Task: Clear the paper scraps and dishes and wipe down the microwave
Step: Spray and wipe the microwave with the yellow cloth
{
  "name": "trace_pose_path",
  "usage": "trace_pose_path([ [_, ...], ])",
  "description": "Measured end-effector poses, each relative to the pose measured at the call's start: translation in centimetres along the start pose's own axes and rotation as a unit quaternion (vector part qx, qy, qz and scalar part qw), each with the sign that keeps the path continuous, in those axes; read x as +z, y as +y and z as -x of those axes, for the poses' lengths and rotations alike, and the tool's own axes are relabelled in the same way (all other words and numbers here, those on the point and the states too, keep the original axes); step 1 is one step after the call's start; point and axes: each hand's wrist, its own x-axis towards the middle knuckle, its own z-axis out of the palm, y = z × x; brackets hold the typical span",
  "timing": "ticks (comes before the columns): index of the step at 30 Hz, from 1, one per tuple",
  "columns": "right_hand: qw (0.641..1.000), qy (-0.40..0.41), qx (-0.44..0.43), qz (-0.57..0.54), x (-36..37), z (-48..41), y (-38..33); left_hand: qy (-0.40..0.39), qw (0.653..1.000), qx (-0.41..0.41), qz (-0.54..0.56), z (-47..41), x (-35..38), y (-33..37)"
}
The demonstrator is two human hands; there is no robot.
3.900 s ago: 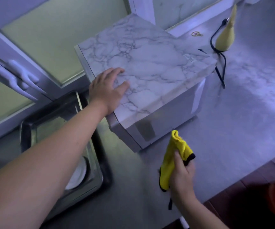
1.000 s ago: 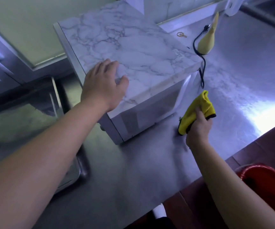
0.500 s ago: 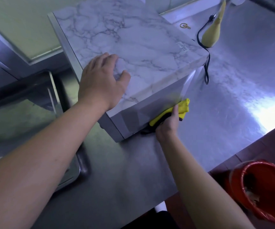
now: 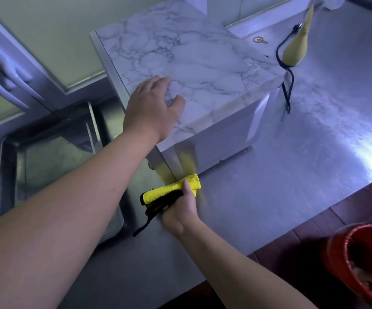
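Steel bench [image 4: 292,197], microwave [image 4: 203,63] corner.
My left hand [image 4: 151,108] lies flat on top; right hand [image 4: 180,212], fingers curled, clutches yellow cloth [image 4: 165,190].

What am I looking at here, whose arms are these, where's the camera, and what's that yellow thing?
There is no machine here. These are a person's two bare arms, filmed by one wide-angle camera worn on the head and looking down at the hands.

The left hand rests flat on the marble-patterned top of the microwave, probably to steady it. The right hand grips the yellow thing, a folded yellow cloth, down by the microwave's lower front corner, for wiping.

The microwave stands on a steel counter. Beside its far end are a black cord and a pale yellow cone-shaped object that I cannot identify. A sink is on the left. A red bucket stands below the counter's edge, at the lower right.
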Motion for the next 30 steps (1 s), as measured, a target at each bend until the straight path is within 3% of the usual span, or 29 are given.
trace_pose_path([
  [5,0.994,-0.059,0.075,-0.044,-1.1,2.8,-1.3,-0.008,1.000,-0.011,0.003,0.0,0.1,-0.1],
  [8,0.996,-0.076,0.052,0.002,-2.1,5.4,-3.0,-0.009,1.000,-0.010,0.003,0.0,0.1,-0.3],
  [11,0.994,-0.071,-0.070,0.052,-2.9,7.9,-6.3,-0.011,1.000,-0.010,0.000,0.1,0.1,-0.4],
  [13,0.967,-0.074,-0.235,0.062,-2.3,9.5,-9.5,-0.005,1.000,-0.007,-0.001,0.1,0.2,-0.4],
  [15,0.885,-0.050,-0.443,0.136,-0.6,10.8,-13.0,0.001,1.000,-0.006,-0.003,0.1,0.2,-0.5],
  [18,0.663,-0.050,-0.671,0.329,2.6,10.5,-17.4,0.005,1.000,0.000,-0.007,0.1,0.2,-0.5],
  [20,0.516,-0.026,-0.738,0.434,4.6,8.8,-19.4,0.005,1.000,0.002,-0.012,0.0,0.2,-0.5],
  [21,0.462,0.011,-0.744,0.482,5.3,7.8,-19.9,0.005,1.000,0.001,-0.012,0.0,0.3,-0.5],
  [23,0.399,0.104,-0.743,0.527,6.1,5.6,-20.1,0.004,1.000,-0.003,-0.008,-0.1,0.3,-0.6],
  [25,0.401,0.134,-0.774,0.472,6.2,3.8,-19.5,0.006,1.000,-0.005,-0.002,-0.2,0.3,-0.6],
  [27,0.463,0.135,-0.783,0.393,5.6,2.1,-19.3,0.012,1.000,-0.005,0.000,-0.2,0.3,-0.5],
  [28,0.532,0.131,-0.758,0.354,5.0,1.2,-19.2,0.013,1.000,-0.004,0.000,-0.2,0.2,-0.4],
  [30,0.727,0.126,-0.621,0.266,3.0,-0.6,-18.4,0.012,1.000,-0.004,-0.002,-0.2,0.1,-0.3],
])
